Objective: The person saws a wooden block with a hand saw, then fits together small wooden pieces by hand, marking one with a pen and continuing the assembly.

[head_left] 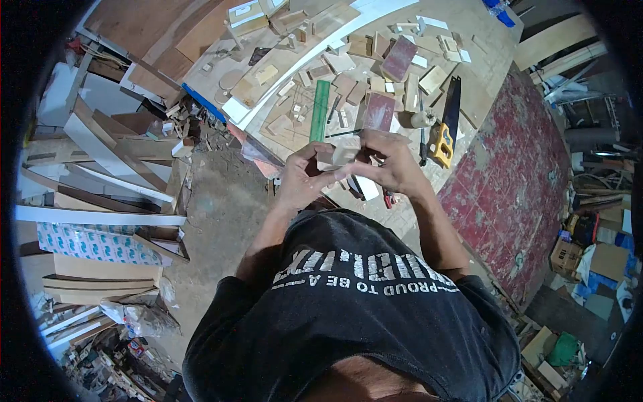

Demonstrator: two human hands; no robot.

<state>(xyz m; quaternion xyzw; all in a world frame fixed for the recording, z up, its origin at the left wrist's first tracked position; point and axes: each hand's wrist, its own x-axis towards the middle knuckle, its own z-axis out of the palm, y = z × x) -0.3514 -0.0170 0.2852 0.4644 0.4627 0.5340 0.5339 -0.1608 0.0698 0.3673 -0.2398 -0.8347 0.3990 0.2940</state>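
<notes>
A small pale wooden block (346, 150) is held up between my two hands, just in front of my chest at the near edge of the worktable (402, 218). My left hand (303, 175) grips its left side, with the thumb reaching inward below it. From the other side my right hand (394, 162) has its fingers curled around the block's right edge. The thumbs come close together under the block. Beyond the hands lie a green ruler (321, 110) and a dark red flat block (380, 111). Whether another small piece sits under my right fingers is hidden.
A handsaw with a yellow handle (443, 144) lies to the right, beside a dark-handled tool (422, 144). Several wood offcuts cover the tabletop. A long curved white strip (315, 57) crosses it. Boards and curved panels (110, 144) are stacked at left; a red floor (512, 181) spreads at right.
</notes>
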